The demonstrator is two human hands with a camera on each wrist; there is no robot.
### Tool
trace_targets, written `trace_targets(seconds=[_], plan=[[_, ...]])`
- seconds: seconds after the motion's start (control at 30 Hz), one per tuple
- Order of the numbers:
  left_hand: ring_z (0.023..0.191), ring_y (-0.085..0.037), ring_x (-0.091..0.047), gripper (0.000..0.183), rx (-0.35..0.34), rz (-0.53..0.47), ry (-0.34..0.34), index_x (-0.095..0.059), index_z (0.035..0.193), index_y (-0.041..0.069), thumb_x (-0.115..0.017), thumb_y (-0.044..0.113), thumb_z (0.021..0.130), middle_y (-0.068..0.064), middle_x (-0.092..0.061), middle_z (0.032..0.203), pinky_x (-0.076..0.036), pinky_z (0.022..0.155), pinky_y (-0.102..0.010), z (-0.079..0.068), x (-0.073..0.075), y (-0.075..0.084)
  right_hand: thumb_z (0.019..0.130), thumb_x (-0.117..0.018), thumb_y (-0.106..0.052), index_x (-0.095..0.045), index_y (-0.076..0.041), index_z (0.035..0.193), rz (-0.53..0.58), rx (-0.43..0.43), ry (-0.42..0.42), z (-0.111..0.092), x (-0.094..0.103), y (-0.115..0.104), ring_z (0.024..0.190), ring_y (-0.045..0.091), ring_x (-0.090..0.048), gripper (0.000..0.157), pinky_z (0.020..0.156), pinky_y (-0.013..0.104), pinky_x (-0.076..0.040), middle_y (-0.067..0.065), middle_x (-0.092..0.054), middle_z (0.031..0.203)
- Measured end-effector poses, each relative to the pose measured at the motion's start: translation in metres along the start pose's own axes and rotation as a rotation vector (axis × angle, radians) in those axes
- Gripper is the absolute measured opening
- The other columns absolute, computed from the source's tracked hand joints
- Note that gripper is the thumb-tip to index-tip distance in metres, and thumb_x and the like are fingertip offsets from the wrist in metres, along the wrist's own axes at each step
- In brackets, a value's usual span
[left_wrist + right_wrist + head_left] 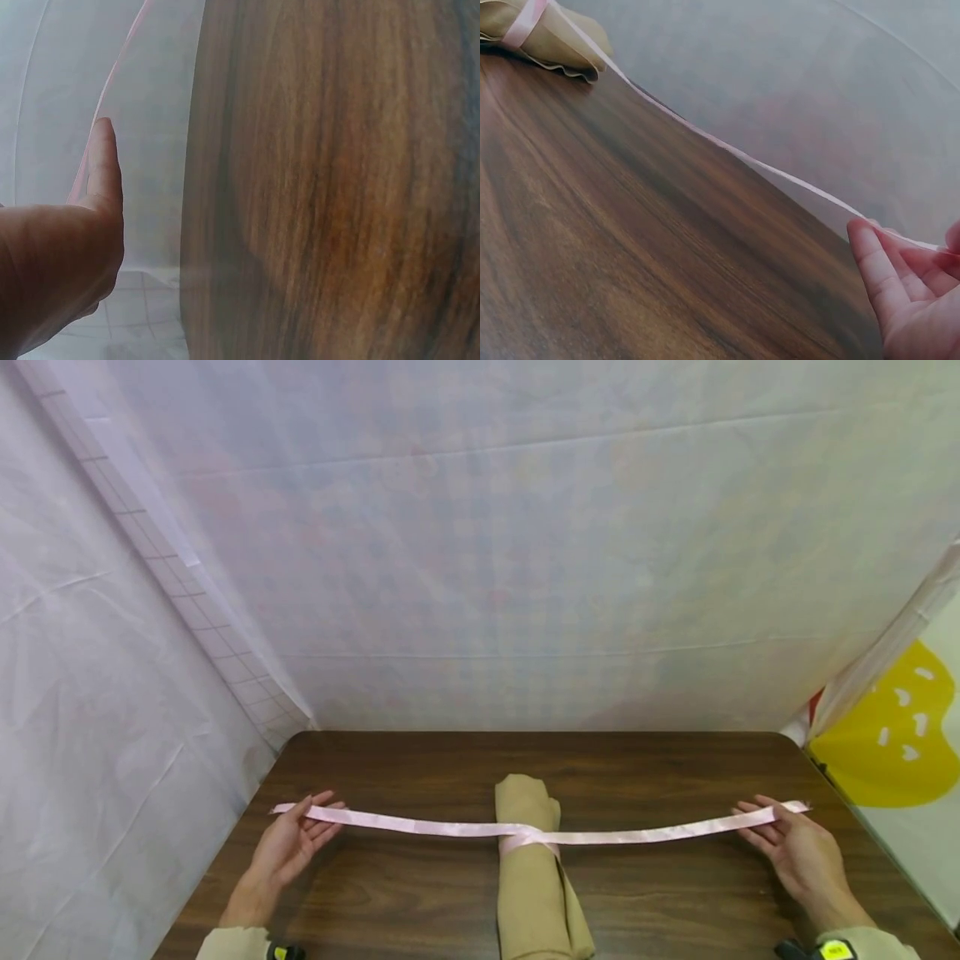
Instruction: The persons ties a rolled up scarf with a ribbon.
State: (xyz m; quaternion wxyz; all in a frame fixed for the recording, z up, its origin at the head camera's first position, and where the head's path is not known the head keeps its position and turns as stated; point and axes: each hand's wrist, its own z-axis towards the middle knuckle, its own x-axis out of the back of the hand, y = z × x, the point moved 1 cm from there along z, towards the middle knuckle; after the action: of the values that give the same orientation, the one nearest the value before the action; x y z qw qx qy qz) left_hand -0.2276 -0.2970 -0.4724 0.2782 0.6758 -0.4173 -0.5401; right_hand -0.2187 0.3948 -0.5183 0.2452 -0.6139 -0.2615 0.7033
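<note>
A rolled tan cloth [528,893] lies lengthwise on the brown table, its far end pointing at the back. A pink satin ribbon [450,829] wraps round the roll and crosses over itself on top. One tail runs left to my left hand [288,843], which pinches it near its end under the thumb. My right hand [802,852] pinches the other tail the same way, out to the right. Both tails sag slightly above the table. In the right wrist view the ribbon [780,174] stretches from the cloth roll [570,45] to my fingertips [861,229].
The wood-grain table [405,910] has rounded back corners. A whitish curtain [525,568] hangs behind it, and another white sheet [90,693] hangs along the left. To the right, beyond the table edge, is a yellow shape [892,735] with white marks.
</note>
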Motion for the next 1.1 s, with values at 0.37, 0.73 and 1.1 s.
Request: trace_targets(seconds=[0.37,0.73,1.1], plan=[[0.098,-0.018,-0.071,0.049,0.016,0.032,-0.001,-0.069,0.101,0.015,-0.021,0.024,0.11,-0.01,-0.074,0.103,-0.055,0.091,-0.032,0.002,0.009,-0.002,0.109,-0.023,-0.012,-0.071,-0.001,0.105,-0.023,-0.017,0.0,-0.002,0.008,-0.003,0.097,0.029,-0.072,0.049,0.079,0.041,-0.059,0.019,-0.073,0.101],[0.096,-0.016,-0.071,0.05,0.024,0.053,0.007,-0.07,0.096,0.018,-0.023,0.025,0.11,-0.007,-0.074,0.102,-0.055,0.09,-0.03,0.001,0.012,-0.004,0.109,-0.027,-0.012,-0.074,-0.004,0.102,-0.084,-0.007,0.048,-0.006,0.011,-0.008,0.093,0.024,-0.073,0.048,0.076,0.037,-0.06,0.015,-0.075,0.097],[0.097,-0.013,-0.07,0.041,-0.019,0.1,0.057,-0.066,0.1,0.019,-0.027,0.025,0.11,-0.002,-0.074,0.098,-0.054,0.091,-0.028,-0.001,0.014,-0.004,0.108,-0.033,-0.009,-0.075,-0.012,0.101,-0.227,0.047,0.082,-0.011,0.015,-0.012,0.09,0.015,-0.073,0.043,0.074,0.027,-0.059,0.007,-0.076,0.095]])
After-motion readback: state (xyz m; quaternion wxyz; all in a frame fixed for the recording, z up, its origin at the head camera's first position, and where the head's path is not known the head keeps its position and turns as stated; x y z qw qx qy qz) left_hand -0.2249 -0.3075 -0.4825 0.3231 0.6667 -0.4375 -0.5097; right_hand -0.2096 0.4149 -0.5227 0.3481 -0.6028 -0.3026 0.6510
